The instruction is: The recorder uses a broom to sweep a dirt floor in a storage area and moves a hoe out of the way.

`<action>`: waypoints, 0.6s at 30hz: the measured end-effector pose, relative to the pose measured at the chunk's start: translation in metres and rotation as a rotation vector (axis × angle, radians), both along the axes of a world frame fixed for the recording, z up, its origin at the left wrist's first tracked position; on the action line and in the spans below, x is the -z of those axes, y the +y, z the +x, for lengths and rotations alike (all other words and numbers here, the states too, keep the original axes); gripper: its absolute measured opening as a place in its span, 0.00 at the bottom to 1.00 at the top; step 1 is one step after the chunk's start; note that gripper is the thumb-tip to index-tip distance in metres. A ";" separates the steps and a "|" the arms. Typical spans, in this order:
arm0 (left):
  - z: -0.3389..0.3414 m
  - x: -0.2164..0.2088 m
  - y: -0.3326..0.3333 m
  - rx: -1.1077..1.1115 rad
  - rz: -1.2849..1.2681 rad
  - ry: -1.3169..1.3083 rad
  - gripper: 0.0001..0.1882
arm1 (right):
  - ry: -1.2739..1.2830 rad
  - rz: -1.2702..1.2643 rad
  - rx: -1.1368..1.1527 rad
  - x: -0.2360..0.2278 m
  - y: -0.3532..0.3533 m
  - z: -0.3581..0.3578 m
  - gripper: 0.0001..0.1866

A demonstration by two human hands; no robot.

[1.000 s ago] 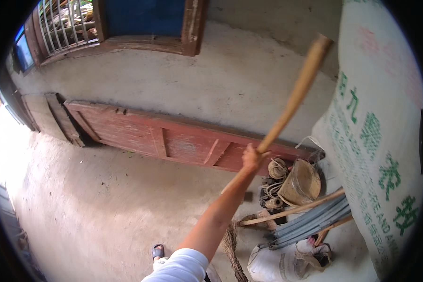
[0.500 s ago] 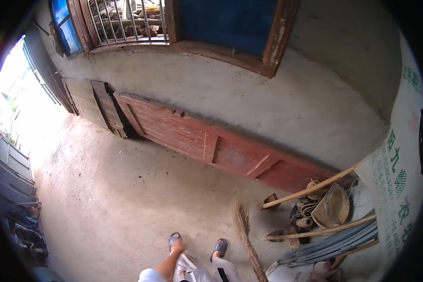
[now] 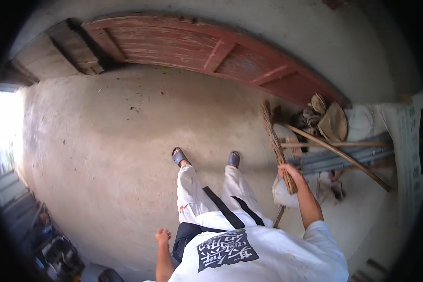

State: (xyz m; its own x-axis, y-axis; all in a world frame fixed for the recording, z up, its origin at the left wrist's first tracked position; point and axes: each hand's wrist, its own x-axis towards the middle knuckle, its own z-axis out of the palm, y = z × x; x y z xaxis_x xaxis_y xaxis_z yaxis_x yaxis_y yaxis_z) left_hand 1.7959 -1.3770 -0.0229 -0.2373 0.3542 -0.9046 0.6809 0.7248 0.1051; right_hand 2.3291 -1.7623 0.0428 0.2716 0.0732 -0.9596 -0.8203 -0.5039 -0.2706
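My right hand point(image 3: 289, 171) is wrapped round the thick lower end of a twig broom point(image 3: 273, 131). From the fist the broom slants up and away, its bushy tip above the concrete floor. At my left side, beside the waist, my left hand point(image 3: 163, 236) hangs with its fingers curled in and nothing visible in them. It is nearest the black bag point(image 3: 185, 237) at my hip.
A red wooden door panel point(image 3: 174, 40) and dark boards point(image 3: 51, 51) lean along the far wall. On the right lie wooden poles point(image 3: 343, 155), a woven scoop point(image 3: 333, 122) and grey corrugated sheets point(image 3: 315, 162). Dark clutter point(image 3: 56, 254) stands at the lower left; a bright doorway point(image 3: 4, 131) opens left.
The view has tipped down toward my body. My right hand has come into sight, gripping the broom. My left hand has moved from in front of my legs out to my left side.
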 end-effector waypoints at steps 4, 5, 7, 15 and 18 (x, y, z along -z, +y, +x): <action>0.020 -0.014 0.029 0.200 -0.055 -0.117 0.22 | -0.053 -0.150 0.085 -0.032 0.048 -0.014 0.07; 0.023 -0.014 0.038 0.159 -0.065 -0.156 0.23 | -0.065 -0.169 0.125 -0.035 0.043 -0.019 0.07; 0.019 -0.007 0.055 0.089 -0.059 -0.213 0.24 | -0.111 -0.201 -0.054 -0.035 0.038 -0.029 0.06; 0.050 0.026 0.111 0.031 0.008 -0.309 0.14 | -0.168 -0.194 0.018 -0.050 0.068 -0.090 0.13; 0.117 0.027 0.107 0.109 0.107 -0.462 0.18 | -0.117 -0.097 -0.003 -0.048 0.079 -0.107 0.16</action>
State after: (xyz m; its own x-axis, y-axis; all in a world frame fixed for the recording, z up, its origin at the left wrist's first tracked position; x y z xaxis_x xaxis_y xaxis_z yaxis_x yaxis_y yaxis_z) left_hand 1.9125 -1.2699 -0.0499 0.2245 0.4510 -0.8638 0.6166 0.6207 0.4843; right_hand 2.2216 -1.6831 0.0905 0.3820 -0.0173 -0.9240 -0.7846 -0.5343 -0.3144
